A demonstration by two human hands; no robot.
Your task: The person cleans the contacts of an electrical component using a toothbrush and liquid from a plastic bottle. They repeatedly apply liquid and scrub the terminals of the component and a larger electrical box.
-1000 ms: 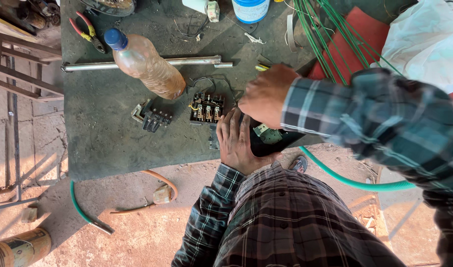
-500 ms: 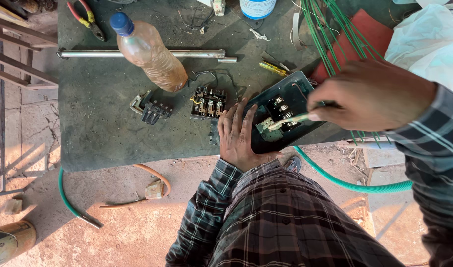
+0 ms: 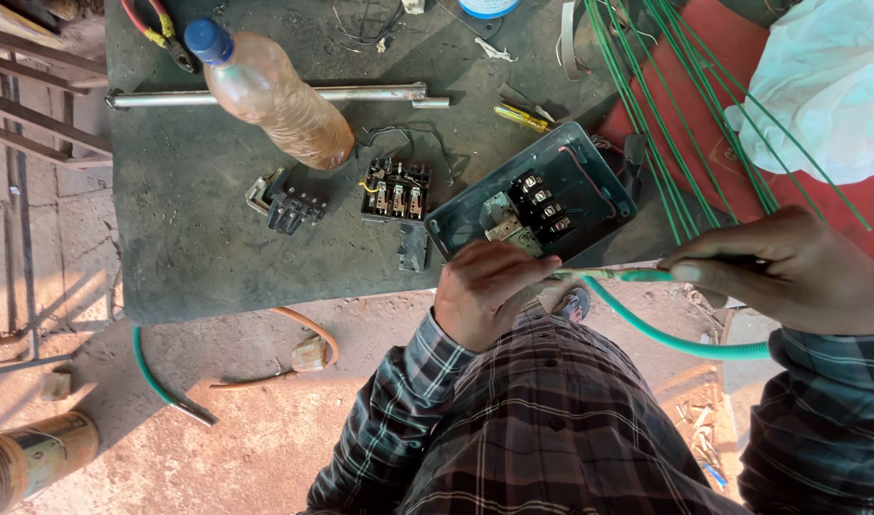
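Left hand (image 3: 489, 291) grips grey open switch box (image 3: 532, 205) at dark desk (image 3: 198, 238) edge, steadying it; right hand (image 3: 790, 272) pinches slim screwdriver (image 3: 613, 275) toward terminals.

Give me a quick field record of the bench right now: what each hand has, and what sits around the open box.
left hand: grips the near edge of the open grey switch box
right hand: holds a thin tool, tip pointing toward the left hand
box contents: black terminal block mounted inside
left of box: loose contactor part, smaller black part
behind: plastic bottle lying across a metal rod
right side: green wires over a red sheet
surface: dark table
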